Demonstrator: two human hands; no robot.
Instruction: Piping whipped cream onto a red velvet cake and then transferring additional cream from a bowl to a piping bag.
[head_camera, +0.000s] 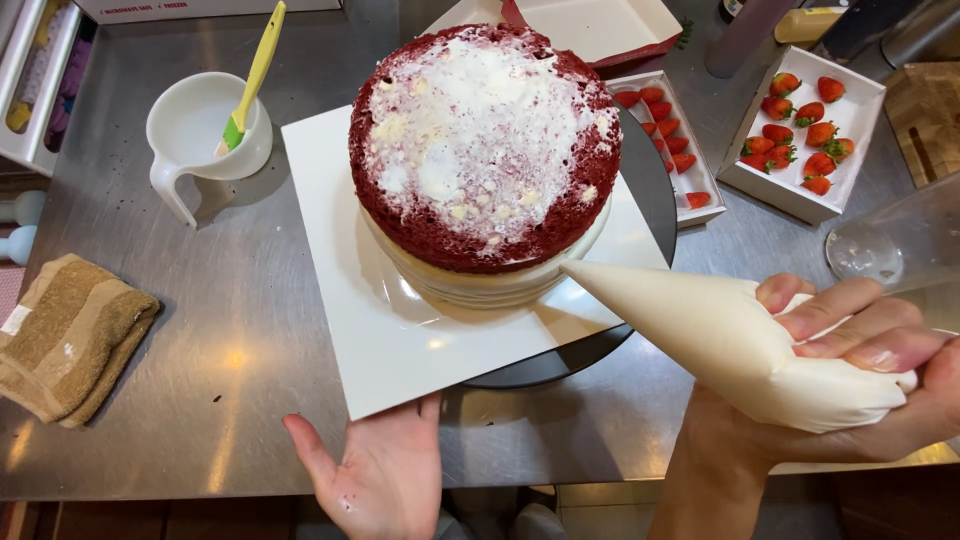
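I am at the frosting step: my right hand (860, 350) has its grip closed around the full piping bag (735, 340), its tip just beside the side of the red layered cake (480, 140). My left hand (380, 470) lies open, fingertips touching the near edge of the white square board (390, 340) on the table (200, 330). Next, I judge, I must squeeze evenly while turning the board.

I see two white cardboard boxes of strawberries far right, a square one (800, 120) and a narrow one (672, 140) beside it. An open white box with red edging (600, 25) sits far centre, and a white carton (190, 8) far left.
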